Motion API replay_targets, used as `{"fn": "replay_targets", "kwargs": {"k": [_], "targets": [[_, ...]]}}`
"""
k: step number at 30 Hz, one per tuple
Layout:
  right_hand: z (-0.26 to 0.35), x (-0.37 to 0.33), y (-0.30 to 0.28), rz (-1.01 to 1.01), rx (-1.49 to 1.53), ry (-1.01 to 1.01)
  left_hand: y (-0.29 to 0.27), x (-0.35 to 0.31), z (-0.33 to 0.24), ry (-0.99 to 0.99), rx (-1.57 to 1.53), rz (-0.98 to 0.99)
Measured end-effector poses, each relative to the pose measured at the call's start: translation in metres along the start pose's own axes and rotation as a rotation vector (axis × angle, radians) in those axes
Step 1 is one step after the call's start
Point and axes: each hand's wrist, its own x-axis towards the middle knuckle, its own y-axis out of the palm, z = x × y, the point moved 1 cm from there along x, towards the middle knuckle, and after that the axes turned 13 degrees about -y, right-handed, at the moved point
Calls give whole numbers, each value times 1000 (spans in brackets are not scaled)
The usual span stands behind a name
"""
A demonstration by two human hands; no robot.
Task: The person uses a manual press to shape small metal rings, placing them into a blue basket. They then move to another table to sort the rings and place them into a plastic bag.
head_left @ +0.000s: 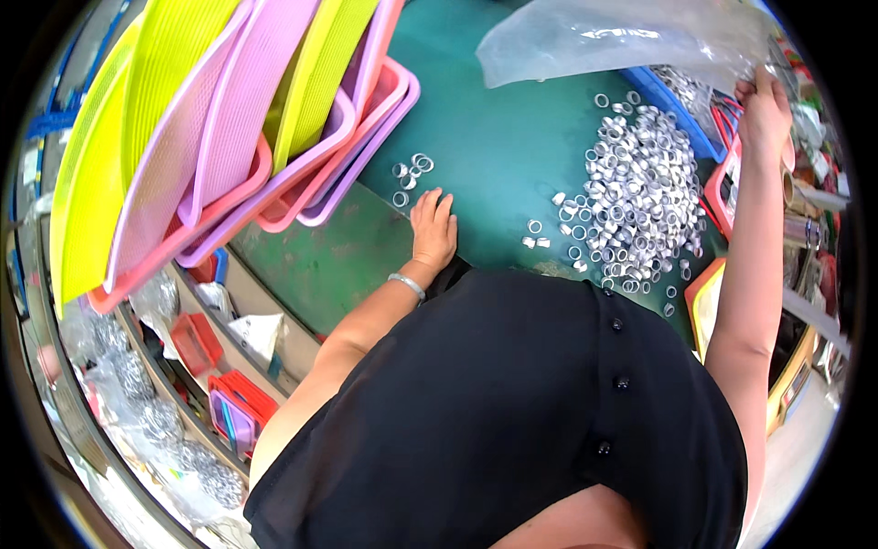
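My right hand [766, 114] reaches out to the far right, its fingers closed on one end of a clear plastic bag [631, 41]. The bag stretches leftward over the table's far side. Flat on the green table [512, 137], near its front edge, lies my left hand [433, 229], fingers extended and holding nothing. Just beyond those fingertips is a small group of metal rings [413, 170]. A large heap of similar silvery rings [640, 192] spreads between my two hands, nearer the right one, with a few strays at its left.
Stacked yellow-green, pink and purple plastic baskets [247, 119] lean at the far left. Behind the heap sits a blue tray [677, 110] holding more metal pieces. Red bins [197, 343] and bagged metal parts [160, 421] fill shelves at lower left. A yellow-rimmed bin [704, 306] stands by my right arm.
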Motion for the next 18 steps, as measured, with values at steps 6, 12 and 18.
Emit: {"fn": "replay_targets", "kwargs": {"k": [6, 12, 18], "targets": [[-7, 4, -7, 79, 2, 3, -29, 4, 15, -281, 32, -396], [5, 9, 6, 22, 47, 52, -28, 1, 26, -475, 39, -243], [-13, 1, 43, 3, 66, 49, -11, 12, -38, -123, -100, -74]]}}
